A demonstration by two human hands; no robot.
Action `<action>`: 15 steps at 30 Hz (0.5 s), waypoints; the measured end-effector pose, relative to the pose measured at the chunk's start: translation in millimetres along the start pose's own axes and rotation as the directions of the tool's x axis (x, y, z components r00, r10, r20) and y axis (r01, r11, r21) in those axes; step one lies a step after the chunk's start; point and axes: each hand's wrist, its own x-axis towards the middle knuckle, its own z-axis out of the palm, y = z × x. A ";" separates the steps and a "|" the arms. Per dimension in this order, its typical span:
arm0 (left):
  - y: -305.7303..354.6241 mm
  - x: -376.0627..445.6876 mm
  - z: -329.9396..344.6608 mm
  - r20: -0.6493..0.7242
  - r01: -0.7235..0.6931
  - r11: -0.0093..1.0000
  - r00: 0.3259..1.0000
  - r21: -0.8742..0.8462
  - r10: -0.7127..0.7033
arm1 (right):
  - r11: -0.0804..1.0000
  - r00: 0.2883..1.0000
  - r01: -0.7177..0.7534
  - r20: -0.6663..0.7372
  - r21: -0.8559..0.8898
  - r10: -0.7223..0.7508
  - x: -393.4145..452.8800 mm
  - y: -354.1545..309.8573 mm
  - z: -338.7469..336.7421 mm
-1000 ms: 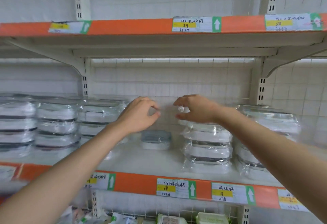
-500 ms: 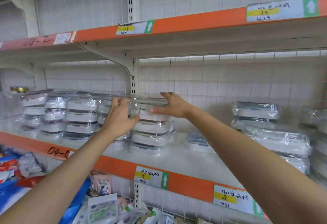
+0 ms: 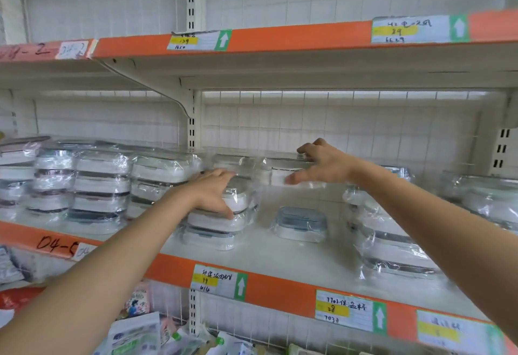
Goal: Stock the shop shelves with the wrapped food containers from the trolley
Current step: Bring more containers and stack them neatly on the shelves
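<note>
- A wrapped container (image 3: 283,171), white with a dark seam line and sealed in crinkled clear film, is held up in the air above the middle shelf (image 3: 280,259), not resting on anything that can be seen.
- The right hand (image 3: 322,162) grips this wrapped container from its right end, fingers curled over the top and the thumb stretched along its front side.
- Just left of and below the wrapped container stands a short stack (image 3: 221,220) of like white boxes in film, on the middle shelf.
- The left hand (image 3: 213,195) rests on the stack, fingers spread over its top box and the thumb down its front, clasping it.
- Below the wrapped container a single grey-lidded box (image 3: 301,223) sits alone on the middle shelf.
- Further left of the wrapped container are taller stacks (image 3: 101,186) in rows; to its right, more wrapped stacks (image 3: 392,251).
- The orange shelf edge (image 3: 280,290) in front carries handwritten price labels (image 3: 218,281) with green arrows.
</note>
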 end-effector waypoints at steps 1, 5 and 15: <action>2.7 5.7 -1.2 0.038 -0.007 1.000 0.999 0.029 0.006 | 1.000 1.000 -0.005 0.001 -0.021 0.005 -7.7 8.0 -5.3; 11.9 15.8 -4.3 0.096 -0.006 0.993 0.995 0.116 -0.005 | 0.998 0.999 -0.044 0.007 -0.049 0.044 -43.8 40.2 -35.5; 14.4 14.2 -10.7 -0.077 0.022 0.999 0.997 0.038 -0.019 | 0.954 0.967 -0.219 0.088 -0.205 0.240 -99.2 100.2 -67.5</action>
